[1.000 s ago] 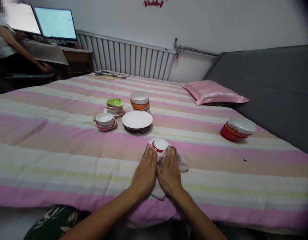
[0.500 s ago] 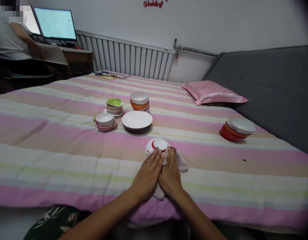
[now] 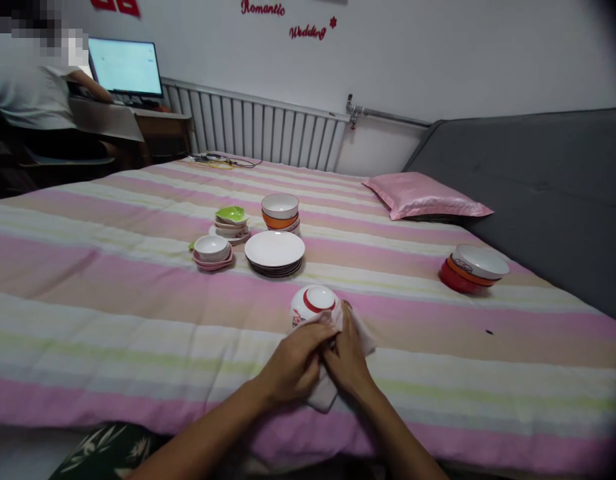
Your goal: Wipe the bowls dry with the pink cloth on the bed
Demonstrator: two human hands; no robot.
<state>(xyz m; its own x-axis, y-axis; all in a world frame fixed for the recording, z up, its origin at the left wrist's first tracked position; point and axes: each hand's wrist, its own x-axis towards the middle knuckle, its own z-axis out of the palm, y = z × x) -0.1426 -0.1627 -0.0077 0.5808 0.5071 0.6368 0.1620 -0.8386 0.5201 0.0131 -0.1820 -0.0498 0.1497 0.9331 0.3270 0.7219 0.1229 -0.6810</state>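
Since the earlier frame the left hand [image 3: 295,363] has been changing shape: its flat fingers are now curling inward at the near side of the bowl [image 3: 311,301]. The view is also tilting up a little, and the co-worker's forearm [image 3: 91,85] is now lying further forward, toward the desk. The left fingers are grasping a fold of the cloth [image 3: 324,395]. The right hand [image 3: 351,357] is reaching over the cloth on the bowl's right side, its fingers fairly straight; I cannot tell whether they are gripping or only pressing.

The bowl is resting upside down near the middle of the bed's [image 3: 153,327] near edge, its red-ringed foot facing up. Inverted, it is probably sitting steadier on the soft surface and exposing its outer wall. The hands are working close together, perhaps so that one is bracing it. The cloth is spreading beneath the hands, a corner pointing toward the near edge.

Beyond the bowl, the plate stack [image 3: 275,249], the bowl stack [image 3: 280,208] and the small dishes [image 3: 212,248] are standing grouped, seemingly sorted by kind. Another stack of bowls [image 3: 474,268] is standing well apart, toward the grey headboard [image 3: 528,180] along the bed's right edge, perhaps being kept as a separate pile.
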